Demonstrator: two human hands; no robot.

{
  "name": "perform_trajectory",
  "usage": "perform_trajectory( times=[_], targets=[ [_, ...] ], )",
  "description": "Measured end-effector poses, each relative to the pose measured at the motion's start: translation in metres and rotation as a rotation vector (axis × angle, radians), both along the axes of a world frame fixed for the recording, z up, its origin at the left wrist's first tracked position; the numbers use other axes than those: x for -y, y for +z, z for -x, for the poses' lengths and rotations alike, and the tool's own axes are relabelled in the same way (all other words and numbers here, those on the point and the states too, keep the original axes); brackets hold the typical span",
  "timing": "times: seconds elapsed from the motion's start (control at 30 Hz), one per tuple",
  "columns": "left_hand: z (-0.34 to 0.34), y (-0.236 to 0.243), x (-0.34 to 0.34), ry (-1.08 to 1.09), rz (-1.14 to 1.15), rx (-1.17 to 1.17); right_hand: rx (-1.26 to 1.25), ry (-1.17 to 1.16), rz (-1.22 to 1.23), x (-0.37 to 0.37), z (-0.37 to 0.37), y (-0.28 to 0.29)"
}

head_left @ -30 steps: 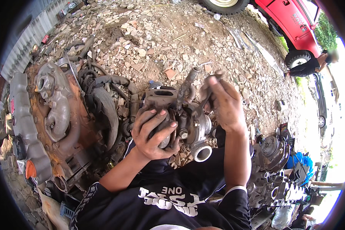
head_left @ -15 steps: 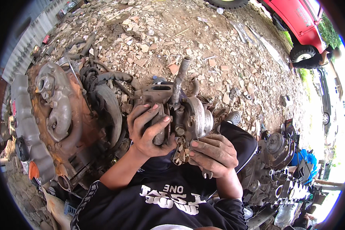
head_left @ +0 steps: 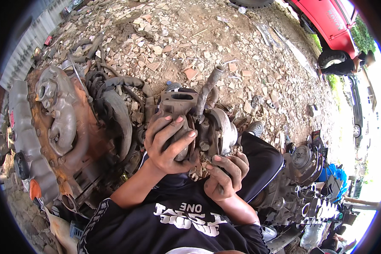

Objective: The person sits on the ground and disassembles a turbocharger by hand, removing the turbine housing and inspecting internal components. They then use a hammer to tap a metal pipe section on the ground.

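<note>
A greasy grey turbocharger point(head_left: 216, 131) is held up in front of my lap. My left hand point(head_left: 167, 146) grips its left housing, fingers wrapped over the front and the thumb beneath. A flanged port point(head_left: 179, 100) faces up above that hand, and a bent metal pipe point(head_left: 209, 91) rises from the middle, leaning right. Below the right housing is my right hand point(head_left: 228, 175), fingers curled and close to the lower edge of the turbocharger. What the curled fingers hold, if anything, I cannot make out.
On the left stands a rusty engine point(head_left: 82, 131) with a grey valve cover point(head_left: 27, 131) and black hoses point(head_left: 116, 114). More engine parts point(head_left: 300, 169) lie at the right. Broken tile pieces point(head_left: 156, 51) cover the ground. Beyond are a red vehicle point(head_left: 326, 25) and another person point(head_left: 347, 67).
The turbocharger has tilted, its pipe now leaning further right. My right hand has shifted left and turned, fingers more curled. The metal jaw of a wrench seen below it no longer shows.
</note>
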State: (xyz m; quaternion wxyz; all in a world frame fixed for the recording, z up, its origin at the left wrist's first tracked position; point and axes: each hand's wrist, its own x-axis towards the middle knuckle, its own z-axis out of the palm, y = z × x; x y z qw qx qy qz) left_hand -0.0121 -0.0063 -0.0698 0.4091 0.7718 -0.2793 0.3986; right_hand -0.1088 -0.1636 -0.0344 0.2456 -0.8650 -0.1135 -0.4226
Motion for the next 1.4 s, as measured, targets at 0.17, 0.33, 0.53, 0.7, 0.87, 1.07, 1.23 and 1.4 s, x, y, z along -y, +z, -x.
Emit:
perform_trajectory(
  times=[0.17,0.33,0.53,0.7,0.87,1.07,1.23,1.4],
  targets=[
    [0.001,0.003,0.002,-0.011,-0.025,0.018,0.188,-0.072,-0.187,-0.006,-0.004,-0.024],
    [0.001,0.003,0.001,-0.016,-0.023,0.019,0.212,-0.220,-0.333,-0.018,-0.006,-0.028],
    [0.001,0.004,0.002,-0.018,-0.023,0.013,0.277,-0.223,-0.122,-0.020,-0.005,-0.047],
    [0.004,0.002,0.002,0.003,-0.043,0.013,0.356,-0.257,-0.285,-0.040,-0.010,-0.063],
    [0.004,0.000,0.001,0.002,-0.008,-0.001,0.442,-0.326,-0.194,-0.019,-0.009,-0.052],
    [0.000,0.001,-0.002,0.040,0.030,-0.018,0.330,-0.371,-0.243,0.014,0.010,-0.052],
    [-0.004,-0.001,-0.009,0.038,0.037,-0.033,0.364,-0.204,-0.313,0.016,0.014,-0.032],
    [-0.007,0.001,-0.010,0.038,0.063,-0.035,0.176,0.011,-0.261,0.002,0.023,-0.014]
  ],
)
